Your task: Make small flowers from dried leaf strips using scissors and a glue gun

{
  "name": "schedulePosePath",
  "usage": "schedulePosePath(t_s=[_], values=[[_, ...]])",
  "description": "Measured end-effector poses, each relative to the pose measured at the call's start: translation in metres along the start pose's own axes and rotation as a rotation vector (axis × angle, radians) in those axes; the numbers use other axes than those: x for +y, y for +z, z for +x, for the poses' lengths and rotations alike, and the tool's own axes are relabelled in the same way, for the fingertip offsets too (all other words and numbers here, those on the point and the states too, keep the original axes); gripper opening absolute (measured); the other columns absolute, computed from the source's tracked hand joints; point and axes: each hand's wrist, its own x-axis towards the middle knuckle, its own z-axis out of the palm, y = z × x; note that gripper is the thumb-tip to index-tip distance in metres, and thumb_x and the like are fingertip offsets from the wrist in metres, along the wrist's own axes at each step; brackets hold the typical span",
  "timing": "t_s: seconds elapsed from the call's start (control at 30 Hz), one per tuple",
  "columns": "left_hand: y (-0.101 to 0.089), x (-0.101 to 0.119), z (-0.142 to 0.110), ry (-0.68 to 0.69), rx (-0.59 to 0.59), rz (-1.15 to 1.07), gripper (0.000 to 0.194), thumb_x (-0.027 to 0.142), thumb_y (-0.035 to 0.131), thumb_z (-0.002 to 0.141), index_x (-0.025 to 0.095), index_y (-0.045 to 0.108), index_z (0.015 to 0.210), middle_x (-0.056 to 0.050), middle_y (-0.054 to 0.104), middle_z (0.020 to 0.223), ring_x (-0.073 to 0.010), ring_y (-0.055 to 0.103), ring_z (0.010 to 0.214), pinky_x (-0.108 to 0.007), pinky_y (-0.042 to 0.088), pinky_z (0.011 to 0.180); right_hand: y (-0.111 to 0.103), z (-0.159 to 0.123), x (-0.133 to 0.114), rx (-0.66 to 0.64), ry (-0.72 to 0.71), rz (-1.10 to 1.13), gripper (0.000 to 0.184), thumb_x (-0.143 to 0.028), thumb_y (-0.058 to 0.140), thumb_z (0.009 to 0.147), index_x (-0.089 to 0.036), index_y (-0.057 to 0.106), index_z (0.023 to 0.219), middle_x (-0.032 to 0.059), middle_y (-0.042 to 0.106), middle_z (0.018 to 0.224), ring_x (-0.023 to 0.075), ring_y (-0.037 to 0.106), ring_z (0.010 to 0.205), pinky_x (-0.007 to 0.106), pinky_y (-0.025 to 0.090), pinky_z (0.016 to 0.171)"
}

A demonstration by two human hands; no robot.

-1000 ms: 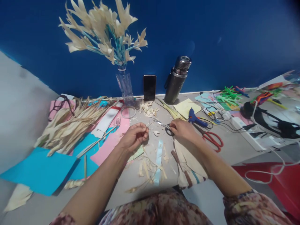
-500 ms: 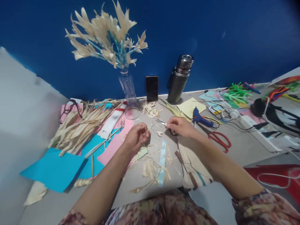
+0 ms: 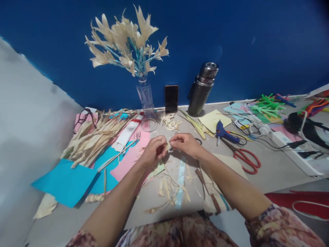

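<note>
My left hand (image 3: 153, 151) and my right hand (image 3: 185, 144) meet over the middle of the table (image 3: 267, 171), fingers pinched together on a small pale husk piece (image 3: 168, 147) between them. Pale husk scraps (image 3: 169, 187) and a light blue strip (image 3: 181, 178) lie just below my hands. The handle of the small scissors (image 3: 198, 140) peeps out behind my right hand.
A pile of dried husks (image 3: 95, 137) lies on blue paper (image 3: 66, 180) and pink paper at the left. A vase of husk flowers (image 3: 145, 92), a phone (image 3: 171, 98) and a flask (image 3: 203, 89) stand at the wall. A blue glue gun (image 3: 224, 132) and red scissors (image 3: 244, 156) lie to the right.
My right hand has left the small scissors and moved left to join my left hand on the husk piece. The view has shifted slightly.
</note>
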Motion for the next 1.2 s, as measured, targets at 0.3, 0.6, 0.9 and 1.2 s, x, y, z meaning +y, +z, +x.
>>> schedulePosePath(t_s=[0.3,0.6,0.9,1.2], values=[[-0.004,0.006,-0.004,0.008,0.010,-0.229,0.014,0.026,0.066,0.084,0.020,0.054,0.088,0.008,0.047,0.048,-0.0042,0.026,0.032,-0.015,0.018,0.036,-0.025,-0.001,0.001,0.539,-0.239,0.111,0.021,-0.040,0.067,0.081,-0.020,0.063,0.079,-0.0019,0.059,0.068,0.0102,0.044,0.053,0.023,0.033,0.049],[-0.011,0.007,-0.006,-0.038,-0.126,-0.404,0.018,0.021,0.072,0.078,0.019,0.056,0.087,0.011,0.028,0.049,-0.0037,0.022,0.036,-0.016,0.017,0.039,-0.036,0.002,0.009,0.310,-0.071,0.646,0.036,-0.037,0.086,0.064,-0.019,0.056,0.074,-0.0056,0.050,0.061,0.0042,0.034,0.047,0.017,0.025,0.042],[0.003,-0.002,0.000,0.043,0.044,-0.120,0.018,0.023,0.072,0.079,0.018,0.057,0.087,0.007,0.044,0.053,-0.0076,0.042,0.048,-0.017,0.026,0.047,-0.031,-0.003,0.011,-0.118,0.141,1.017,0.027,-0.018,0.081,0.067,-0.015,0.055,0.076,-0.0058,0.045,0.063,0.0035,0.030,0.048,0.012,0.025,0.043],[0.007,-0.009,-0.006,0.168,0.182,0.209,0.020,0.034,0.065,0.087,0.023,0.066,0.104,0.009,0.036,0.053,-0.0071,0.030,0.044,-0.020,0.025,0.046,-0.015,-0.012,0.014,-0.349,0.165,0.967,0.013,-0.017,0.073,0.077,-0.013,0.061,0.079,-0.0050,0.045,0.062,0.0029,0.024,0.048,0.012,0.024,0.043]])
